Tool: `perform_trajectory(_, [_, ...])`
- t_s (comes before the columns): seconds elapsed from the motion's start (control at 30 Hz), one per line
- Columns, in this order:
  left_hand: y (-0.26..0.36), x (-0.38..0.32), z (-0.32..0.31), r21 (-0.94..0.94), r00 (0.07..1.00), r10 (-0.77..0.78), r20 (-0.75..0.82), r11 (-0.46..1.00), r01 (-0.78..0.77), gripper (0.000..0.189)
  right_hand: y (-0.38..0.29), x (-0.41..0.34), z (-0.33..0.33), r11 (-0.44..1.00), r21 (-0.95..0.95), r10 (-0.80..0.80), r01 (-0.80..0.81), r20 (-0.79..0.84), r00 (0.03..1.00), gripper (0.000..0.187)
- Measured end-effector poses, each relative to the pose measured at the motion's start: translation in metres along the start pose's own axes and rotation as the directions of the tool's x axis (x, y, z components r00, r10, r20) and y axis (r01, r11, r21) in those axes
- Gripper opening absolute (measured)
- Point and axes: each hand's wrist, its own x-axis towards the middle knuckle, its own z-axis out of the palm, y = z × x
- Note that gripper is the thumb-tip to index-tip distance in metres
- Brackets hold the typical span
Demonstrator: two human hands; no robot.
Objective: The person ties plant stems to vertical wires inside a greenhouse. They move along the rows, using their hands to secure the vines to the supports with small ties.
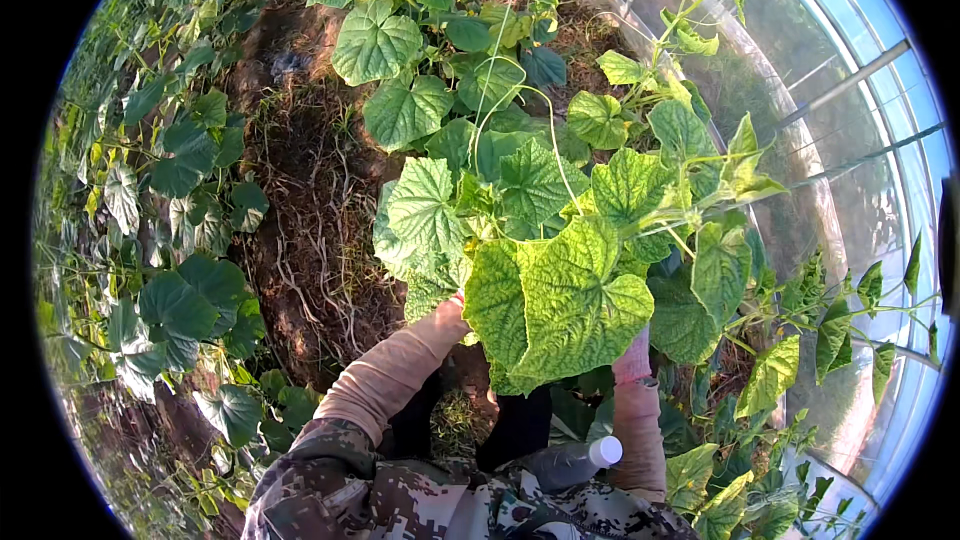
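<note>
Both my arms reach into a cucumber plant with broad green leaves. My left hand is almost wholly covered by leaves at the plant's left side; only a bit near the wrist shows past the tan sleeve. Below the right edge of a large leaf, part of my right hand shows in a pinkish knitted glove, its fingers hidden by the foliage. What either hand touches or holds is hidden. A thin string rises from the plant, and curling tendrils stand above the leaves.
A clear bottle with a white cap lies against my camouflage jacket. Bare soil with dry roots runs along the left, beyond which grows another row of leafy vines. Plastic greenhouse sheeting on metal poles curves along the right.
</note>
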Motion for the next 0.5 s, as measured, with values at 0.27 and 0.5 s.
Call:
perform_trajectory(0.27, [-0.042, -0.050, 0.030, -0.023, 0.999, -0.040, -0.030, 0.999, 0.039, 0.044, -0.001, -0.061, 0.095, 0.838, 0.511, 0.109, -0.193, 0.189, 0.976, 0.041])
perform_trajectory(0.5, [-0.037, -0.086, 0.051, 0.026, 0.994, 0.066, 0.093, 0.997, -0.069, 0.039, -0.003, -0.064, 0.143, 0.890, 0.455, -0.093, -0.008, 0.200, 0.975, 0.042])
